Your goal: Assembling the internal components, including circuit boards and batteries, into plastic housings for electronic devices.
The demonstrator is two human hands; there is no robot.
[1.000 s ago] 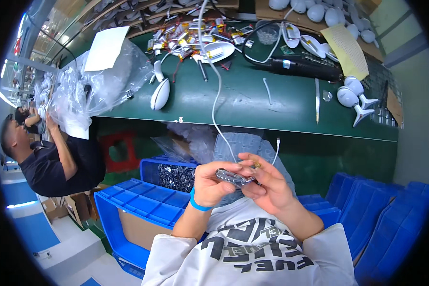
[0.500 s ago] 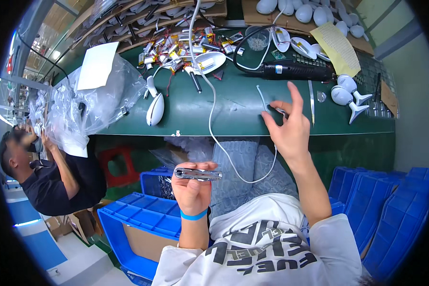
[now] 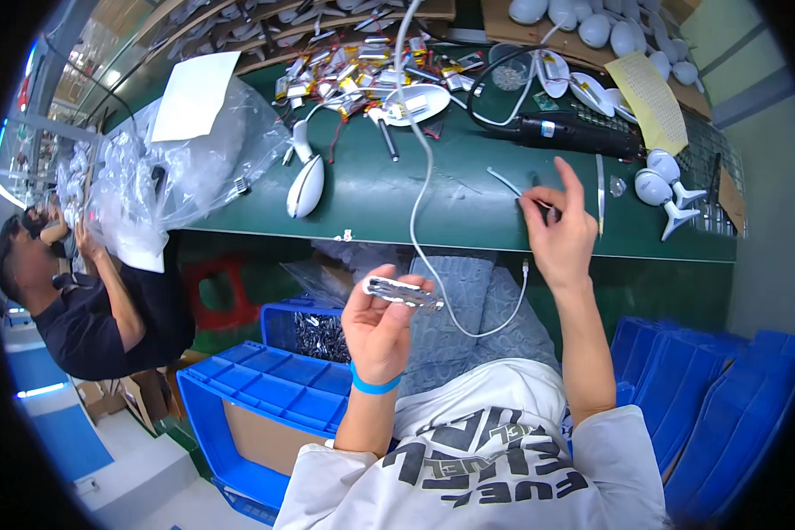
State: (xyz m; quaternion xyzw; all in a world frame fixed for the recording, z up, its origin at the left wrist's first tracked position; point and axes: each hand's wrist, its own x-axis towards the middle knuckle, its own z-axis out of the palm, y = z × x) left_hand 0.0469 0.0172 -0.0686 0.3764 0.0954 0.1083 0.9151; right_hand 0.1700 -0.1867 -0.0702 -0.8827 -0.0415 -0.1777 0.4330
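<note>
Smooth green worktop (image 3: pixel 468 208) at twelve o'clock, left hand (image 3: pixel 377 340) below pinching a glossy silver-black oblong piece (image 3: pixel 399 291) that the thin white cable (image 3: pixel 427 177) at its three o'clock could snag free, right hand (image 3: pixel 564 246) at the left's two o'clock, fingers narrow, contents unclear.
</note>
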